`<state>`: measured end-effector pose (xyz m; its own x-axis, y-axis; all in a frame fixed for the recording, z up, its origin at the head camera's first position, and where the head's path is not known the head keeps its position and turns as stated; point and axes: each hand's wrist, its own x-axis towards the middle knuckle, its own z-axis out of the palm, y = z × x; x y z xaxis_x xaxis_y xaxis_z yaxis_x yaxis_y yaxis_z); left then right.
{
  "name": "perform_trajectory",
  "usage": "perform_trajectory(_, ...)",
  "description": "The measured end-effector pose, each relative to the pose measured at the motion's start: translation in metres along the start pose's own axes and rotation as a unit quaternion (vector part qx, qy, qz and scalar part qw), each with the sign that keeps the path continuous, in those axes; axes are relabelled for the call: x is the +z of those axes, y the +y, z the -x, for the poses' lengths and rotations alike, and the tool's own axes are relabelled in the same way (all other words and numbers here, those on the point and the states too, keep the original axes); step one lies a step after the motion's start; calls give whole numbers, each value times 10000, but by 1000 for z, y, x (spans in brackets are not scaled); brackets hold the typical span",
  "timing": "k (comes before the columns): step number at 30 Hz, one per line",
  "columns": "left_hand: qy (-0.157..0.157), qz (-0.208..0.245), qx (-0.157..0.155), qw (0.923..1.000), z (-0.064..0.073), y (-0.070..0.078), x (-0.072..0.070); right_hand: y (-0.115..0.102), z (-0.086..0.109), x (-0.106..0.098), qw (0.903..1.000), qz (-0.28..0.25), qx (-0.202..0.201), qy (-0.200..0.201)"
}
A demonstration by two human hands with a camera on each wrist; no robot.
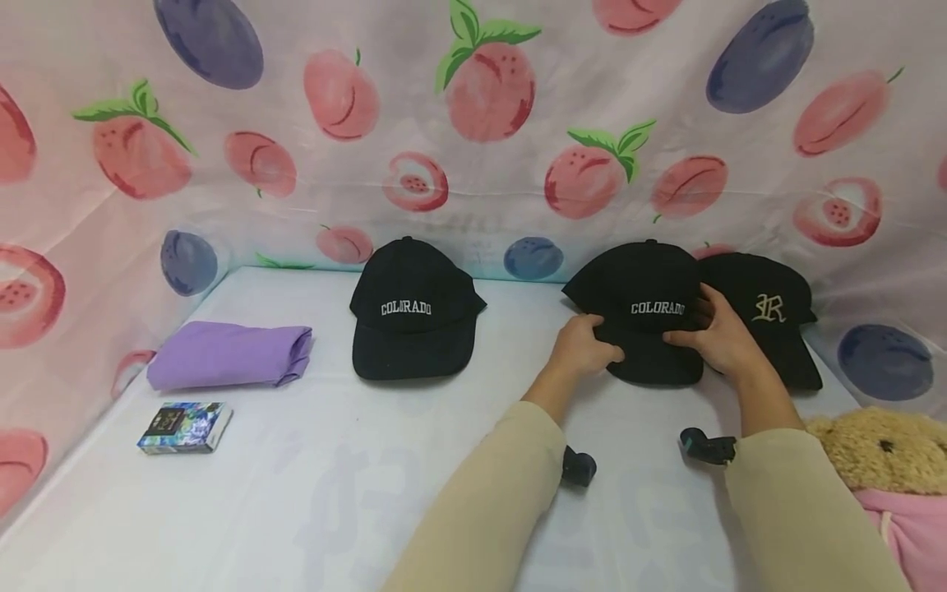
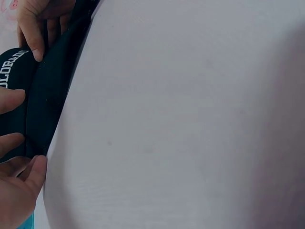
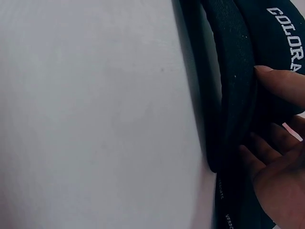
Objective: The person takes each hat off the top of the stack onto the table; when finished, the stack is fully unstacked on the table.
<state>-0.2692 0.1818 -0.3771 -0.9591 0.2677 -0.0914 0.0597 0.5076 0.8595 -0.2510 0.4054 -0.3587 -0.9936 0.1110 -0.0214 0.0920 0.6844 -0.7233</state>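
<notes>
A black baseball cap [image 1: 642, 275] with white COLORADO lettering sits toward the right of the white table, in front of me. My left hand [image 1: 584, 347] grips the left side of its brim, with the thumb at the brim's edge in the left wrist view. At the other side, my right hand [image 1: 723, 335] holds the cap with its thumb on top where brim meets crown; its other fingers curl at the side, partly in shadow. Just behind that hand stands another black cap [image 1: 769, 306] with a gold R, partly covered. A matching COLORADO cap [image 1: 413, 308] rests farther left.
A folded purple cloth [image 1: 229, 355] and a small patterned box [image 1: 185, 427] lie at the left. A teddy bear in pink [image 1: 884, 452] is at the lower right. Fruit-printed fabric [image 1: 473, 181] hangs behind the table. Dark devices sit on both wrists.
</notes>
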Motion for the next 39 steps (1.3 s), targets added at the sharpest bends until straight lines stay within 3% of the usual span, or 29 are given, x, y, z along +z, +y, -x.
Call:
perform_trajectory(12,-135,34,-7,9999,-5,2,-2,2,-5,3,9996,-244,-54,143)
perform_trajectory(28,-219,154,-284,9992,-8,8,-9,-6,-8,8,9982,-488,-17,339)
perform_trajectory(39,-361,209,27,9991,-9,-3,-8,1,-8,12,9969,-696,45,354)
